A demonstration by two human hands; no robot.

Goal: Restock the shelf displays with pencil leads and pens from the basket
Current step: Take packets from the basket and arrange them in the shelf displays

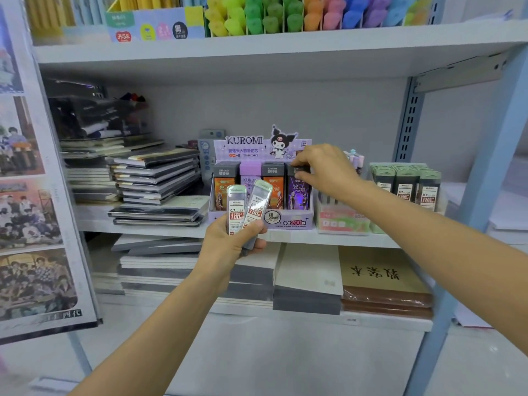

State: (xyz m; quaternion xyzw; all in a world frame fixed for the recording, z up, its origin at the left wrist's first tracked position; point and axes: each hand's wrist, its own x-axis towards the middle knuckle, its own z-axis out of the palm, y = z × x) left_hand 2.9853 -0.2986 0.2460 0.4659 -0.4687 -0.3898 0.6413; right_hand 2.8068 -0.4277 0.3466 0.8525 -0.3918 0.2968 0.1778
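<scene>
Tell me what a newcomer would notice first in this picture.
The purple Kuromi display box sits mid-shelf, where the right hand pinches the top of a purple lead case at its right end. In front, the left hand holds two green-capped lead cases. Above, a rainbow row of highlighters lines the top shelf.

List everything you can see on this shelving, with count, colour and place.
Kuromi display box: one, purple, middle shelf centre.
boxed lead cases: four in its front row, two orange, two purple.
green-capped lead cases: two, clear, in the left hand.
shelved green cases: several, green-capped, middle shelf right.
notebooks: many, dark, stacked middle shelf left.
highlighters: many, yellow through purple, top shelf.
paper pads: several stacks, white, grey, brown, lower shelf.
posters: several, multicoloured, left panel.
left hand: one, holds the green-capped lead cases.
right hand: one, pinches the rightmost purple case.
</scene>
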